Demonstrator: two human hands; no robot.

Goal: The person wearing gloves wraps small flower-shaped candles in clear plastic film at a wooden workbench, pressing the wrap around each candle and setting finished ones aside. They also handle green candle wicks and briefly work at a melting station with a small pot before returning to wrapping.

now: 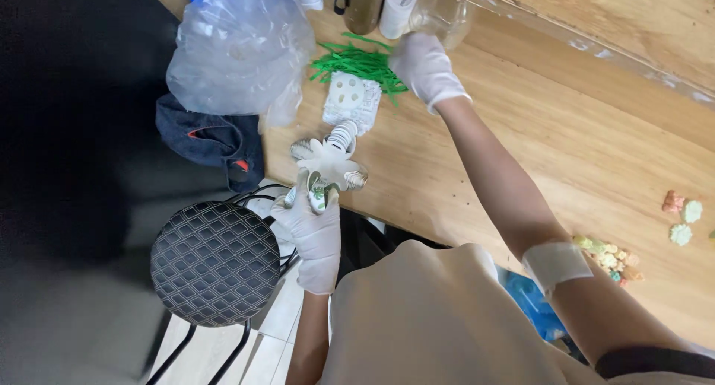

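Left hand (314, 225) pinches the white flower-shaped ornament (330, 160) at its base: light, probably brittle. Right hand (426, 66) grips the clear jar (441, 14).

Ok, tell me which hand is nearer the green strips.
Right. The right hand rests at the edge of the green strips; the left hand is well below, holding a small printed piece.

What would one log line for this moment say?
left hand: gloved, holds flower-shaped paper piece | right hand: gloved, grips clear plastic jar | wooden table: green strips, white mould
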